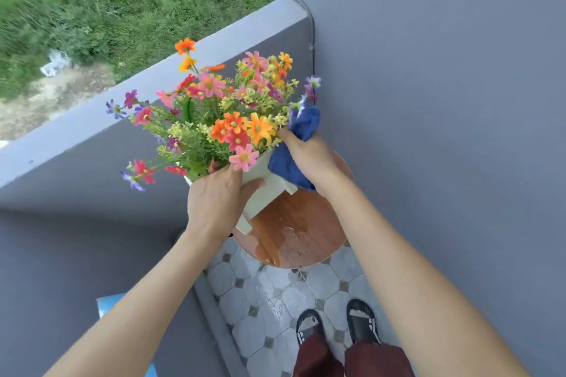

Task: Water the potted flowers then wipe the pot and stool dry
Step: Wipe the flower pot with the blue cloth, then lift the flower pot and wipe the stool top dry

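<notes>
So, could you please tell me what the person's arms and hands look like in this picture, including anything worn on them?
Both arms are bare from the bottom edge of the picture up to the hands, with no sleeves in view. The left hand and right hand wear no gloves, and no watch, bracelet or ring shows on the wrists or fingers. No markings are visible.

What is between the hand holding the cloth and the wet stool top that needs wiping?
Nothing visible. The left hand holds the pot tilted up and off to the left, so the puddle on the stool lies open just below the right hand and its blue cloth.
</notes>
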